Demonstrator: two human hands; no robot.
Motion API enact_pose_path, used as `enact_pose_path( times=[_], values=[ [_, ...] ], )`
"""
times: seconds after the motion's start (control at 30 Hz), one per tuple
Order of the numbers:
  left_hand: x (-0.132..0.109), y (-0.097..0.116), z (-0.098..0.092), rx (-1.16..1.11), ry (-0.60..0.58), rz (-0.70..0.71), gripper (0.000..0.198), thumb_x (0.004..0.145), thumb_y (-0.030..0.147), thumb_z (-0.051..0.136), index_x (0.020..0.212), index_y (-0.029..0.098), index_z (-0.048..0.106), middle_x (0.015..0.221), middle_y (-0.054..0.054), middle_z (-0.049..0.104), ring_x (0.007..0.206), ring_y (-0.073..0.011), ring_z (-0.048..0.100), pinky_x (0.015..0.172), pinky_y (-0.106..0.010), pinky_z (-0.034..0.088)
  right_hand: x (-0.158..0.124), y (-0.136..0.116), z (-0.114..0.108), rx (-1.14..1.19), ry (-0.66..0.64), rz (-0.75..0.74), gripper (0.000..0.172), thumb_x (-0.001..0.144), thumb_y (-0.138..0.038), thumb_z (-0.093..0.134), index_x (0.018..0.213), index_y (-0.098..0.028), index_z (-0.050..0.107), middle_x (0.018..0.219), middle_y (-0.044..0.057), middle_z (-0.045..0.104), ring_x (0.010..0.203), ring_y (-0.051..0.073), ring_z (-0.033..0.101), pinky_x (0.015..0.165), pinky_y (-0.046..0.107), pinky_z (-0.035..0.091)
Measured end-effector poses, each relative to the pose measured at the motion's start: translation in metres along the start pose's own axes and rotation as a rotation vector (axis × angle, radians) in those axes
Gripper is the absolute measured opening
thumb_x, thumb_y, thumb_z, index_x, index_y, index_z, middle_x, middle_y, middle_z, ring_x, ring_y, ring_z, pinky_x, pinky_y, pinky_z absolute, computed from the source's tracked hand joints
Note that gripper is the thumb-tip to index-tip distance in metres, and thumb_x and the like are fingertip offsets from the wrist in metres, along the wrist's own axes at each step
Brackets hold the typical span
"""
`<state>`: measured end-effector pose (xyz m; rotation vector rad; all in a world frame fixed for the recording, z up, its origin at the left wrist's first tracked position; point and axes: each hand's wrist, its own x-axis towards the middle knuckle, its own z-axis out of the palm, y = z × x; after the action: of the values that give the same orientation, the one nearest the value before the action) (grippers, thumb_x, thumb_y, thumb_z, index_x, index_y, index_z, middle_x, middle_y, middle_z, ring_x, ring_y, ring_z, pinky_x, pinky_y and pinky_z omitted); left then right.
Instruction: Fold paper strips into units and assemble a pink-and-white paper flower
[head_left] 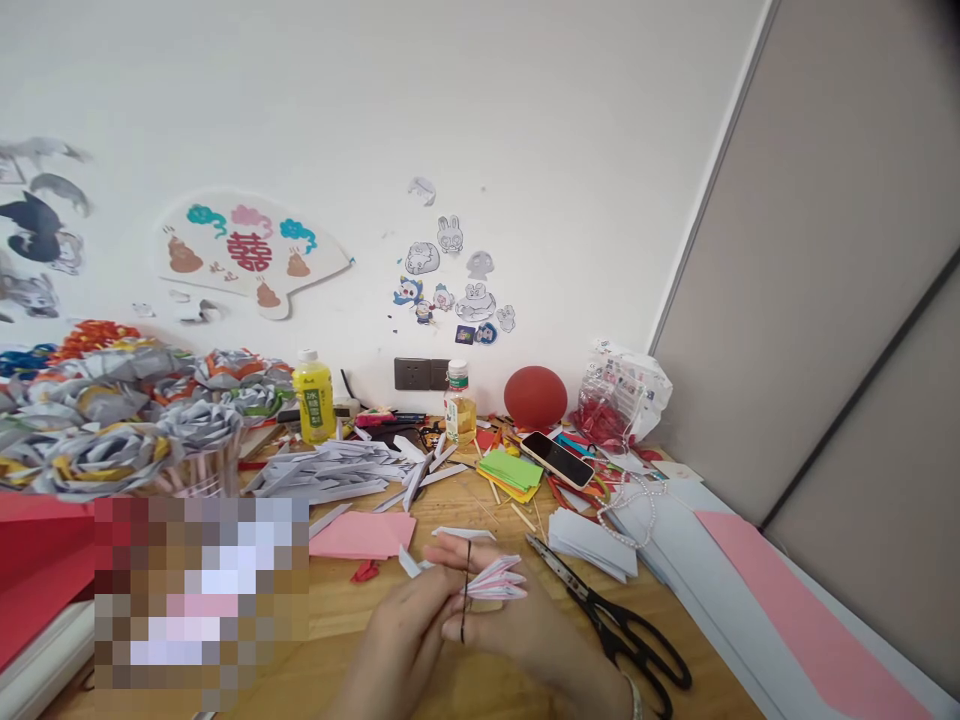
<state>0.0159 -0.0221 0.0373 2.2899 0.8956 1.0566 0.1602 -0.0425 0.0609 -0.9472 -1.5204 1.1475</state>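
Note:
Low in the middle of the head view, my left hand and my right hand meet over the wooden table. My right hand pinches a small bundle of folded pink-and-white paper strips, fanned out toward the right. My left hand's fingers are closed on a thin black thread or band that runs vertically across the bundle. Black scissors lie just right of my right hand.
Pink paper, a stack of white paper pieces, green and yellow notes, a phone, two bottles, a red ball, grey paper strips and paper flowers crowd the table. Red sheets lie left.

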Motion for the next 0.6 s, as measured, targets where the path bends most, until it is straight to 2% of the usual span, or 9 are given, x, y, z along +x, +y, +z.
enact_pose_path(
  times=[0.07,0.13,0.2,0.3,0.4,0.47,0.53,0.6],
  values=[
    [0.0,0.001,0.0,0.0,-0.005,0.014,0.022,0.085,0.022,0.04,0.081,0.021,0.062,0.071,-0.004,0.067,0.064,-0.0159,0.061,0.061,-0.02,0.045,0.0,0.002,-0.003,0.04,-0.101,0.025,0.034,0.065,-0.03,0.069,0.098,-0.022,0.066,0.105,0.004,0.064,0.107,0.023,0.055,0.094,0.033,0.042],
    [-0.001,0.003,0.0,-0.002,-0.026,0.028,0.023,0.085,0.022,0.039,0.08,0.02,0.061,0.072,-0.004,0.066,0.065,-0.0159,0.06,0.061,-0.02,0.045,-0.001,0.004,-0.007,0.01,-0.149,0.02,0.032,0.064,-0.025,0.07,0.096,-0.023,0.067,0.103,0.003,0.064,0.108,0.023,0.054,0.094,0.033,0.042],
    [-0.001,0.006,-0.001,-0.006,-0.063,0.041,0.023,0.086,0.023,0.039,0.079,0.02,0.062,0.073,-0.005,0.066,0.066,-0.0159,0.06,0.061,-0.02,0.045,-0.001,0.006,-0.01,-0.028,-0.185,0.025,0.034,0.062,-0.021,0.07,0.096,-0.025,0.066,0.098,0.001,0.065,0.104,0.024,0.055,0.091,0.033,0.043],
    [0.0,0.007,-0.002,-0.033,-0.076,0.025,0.024,0.086,0.023,0.04,0.079,0.021,0.062,0.074,-0.005,0.067,0.067,-0.0166,0.06,0.063,-0.021,0.045,-0.001,0.011,-0.014,0.041,-0.236,0.104,0.045,0.064,-0.016,0.066,0.107,-0.028,0.062,0.102,-0.001,0.065,0.097,0.022,0.058,0.086,0.03,0.046],
    [0.001,0.006,-0.004,-0.096,-0.046,-0.023,0.021,0.085,0.024,0.043,0.086,0.023,0.064,0.085,-0.006,0.069,0.075,-0.0185,0.062,0.068,-0.022,0.046,-0.001,0.018,-0.021,0.021,-0.164,0.17,0.057,0.065,-0.012,0.061,0.119,-0.027,0.055,0.11,0.0,0.063,0.095,0.02,0.06,0.08,0.027,0.047],
    [0.002,0.006,-0.005,-0.136,-0.032,-0.038,0.019,0.084,0.025,0.045,0.088,0.024,0.064,0.089,-0.006,0.07,0.079,-0.0194,0.062,0.071,-0.022,0.046,0.001,0.023,-0.026,-0.073,-0.112,0.169,0.059,0.065,-0.011,0.058,0.123,-0.026,0.053,0.103,0.001,0.066,0.086,0.019,0.062,0.072,0.026,0.048],
    [0.003,0.008,-0.006,-0.155,-0.008,-0.055,0.019,0.083,0.026,0.046,0.085,0.024,0.064,0.083,-0.005,0.07,0.075,-0.0191,0.062,0.07,-0.022,0.046,0.002,0.026,-0.029,-0.16,-0.098,0.168,0.056,0.066,-0.01,0.055,0.12,-0.026,0.056,0.091,0.0,0.069,0.076,0.018,0.063,0.065,0.026,0.048],
    [0.003,0.01,-0.008,-0.155,0.024,-0.085,0.019,0.083,0.028,0.046,0.082,0.023,0.064,0.073,-0.003,0.068,0.068,-0.0181,0.06,0.066,-0.022,0.045,0.004,0.027,-0.026,-0.228,-0.07,0.138,0.048,0.065,-0.008,0.053,0.107,-0.027,0.065,0.086,-0.001,0.069,0.075,0.019,0.062,0.064,0.026,0.047]
  ],
)
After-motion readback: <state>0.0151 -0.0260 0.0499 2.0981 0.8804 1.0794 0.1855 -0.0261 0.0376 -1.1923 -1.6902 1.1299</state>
